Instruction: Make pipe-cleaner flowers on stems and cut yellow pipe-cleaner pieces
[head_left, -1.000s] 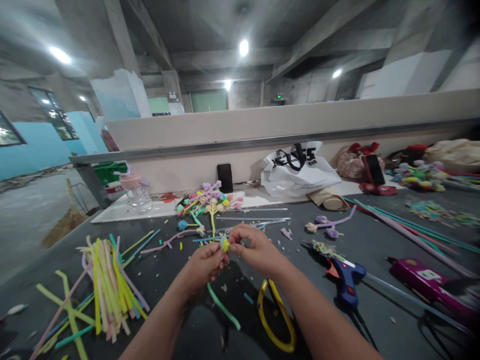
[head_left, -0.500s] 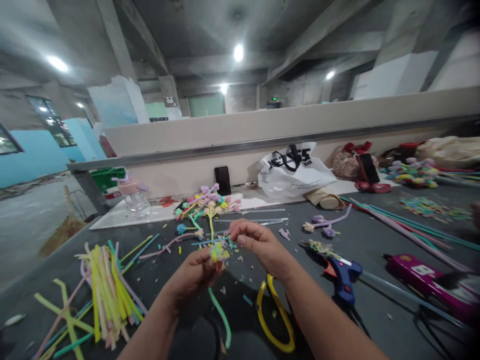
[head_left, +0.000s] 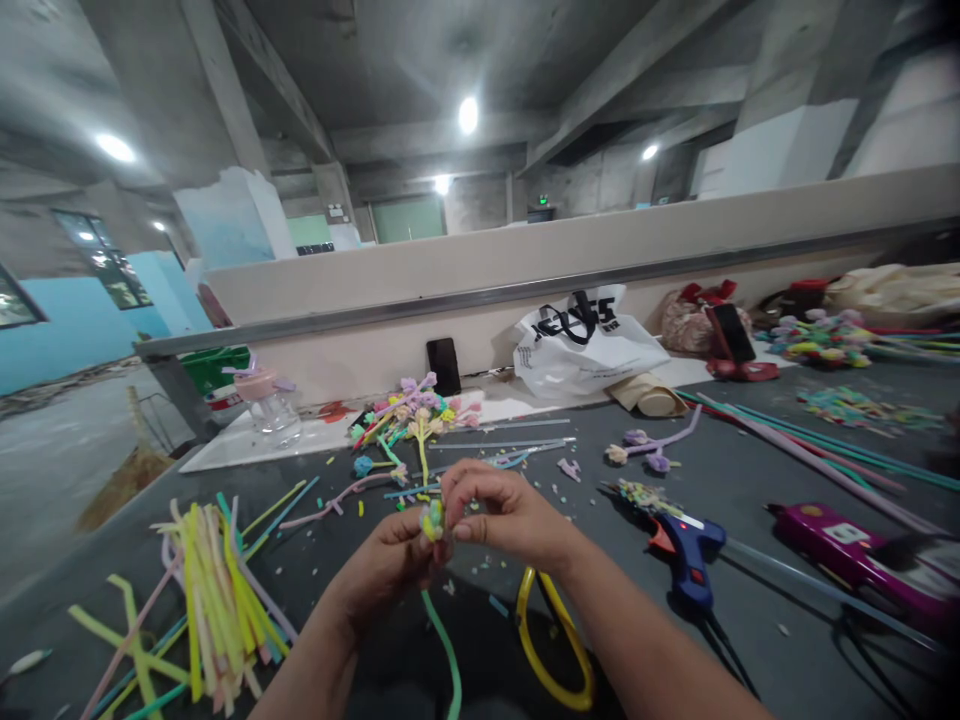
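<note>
Nearest, a green stem (head_left: 452, 650) hangs below the left hand (head_left: 394, 555); whether it joins the small yellow, green and blue flower (head_left: 432, 520) above it is hidden. Right of the flower and nearer the body, a yellow looped handle (head_left: 568, 697) lies on the dark worktop (head_left: 315, 545). The flower itself is up in front of the body, pinched between the left fingers. The right hand (head_left: 499, 510) meets it from the right, thumb and fingers bent in close at its edge; I cannot tell whether they grip a petal.

Well left of the flower lies a loose bundle (head_left: 214, 600) of mostly yellow and cream strips. To its right, beyond the right forearm, are a blue glue gun (head_left: 694, 560) and, farther right, a purple tool (head_left: 847, 550). Small scraps are scattered around and past the flower. Beyond it, a lilac stem with blooms (head_left: 660, 450) lies to the right, and a heap of coloured flowers (head_left: 420, 405) straight behind. Farther off stand a pink-lidded clear bottle (head_left: 274, 415) to the flower's left, a black phone (head_left: 443, 367) directly past the heap, leaning on a pale partition (head_left: 450, 265), and a white bag (head_left: 589, 350) to the right.
</note>
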